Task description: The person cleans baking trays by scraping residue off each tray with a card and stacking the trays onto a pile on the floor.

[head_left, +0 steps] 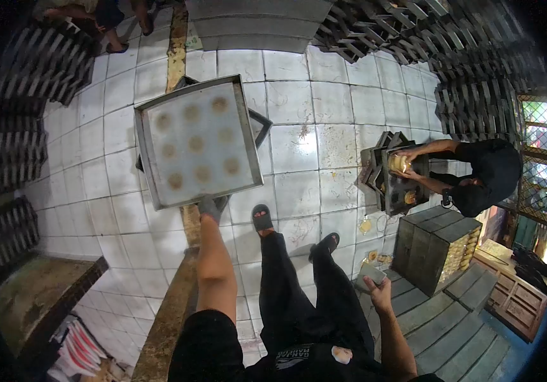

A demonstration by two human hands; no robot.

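My left hand (212,207), in a grey glove, is at the near rim of a square metal baking tray (243,118) and appears to grip it; its fingers are partly hidden. The tray is lined with a pale sheet (178,132) marked by several round brown spots. Dark trays (261,127) turned at an angle stick out from beneath it. My right hand (380,294), low at the right, is closed around a small pale grey-white block (371,275), whose exact kind I cannot make out.
At the right a person (487,172) bends over stacked trays (385,178), both hands on a yellowish baked item (401,163). Near them stands a metal stack (429,248) with pale items inside. Tall stacks of dark trays (477,95) line the sides. A brown-edged ledge (168,318) runs beside my left arm.
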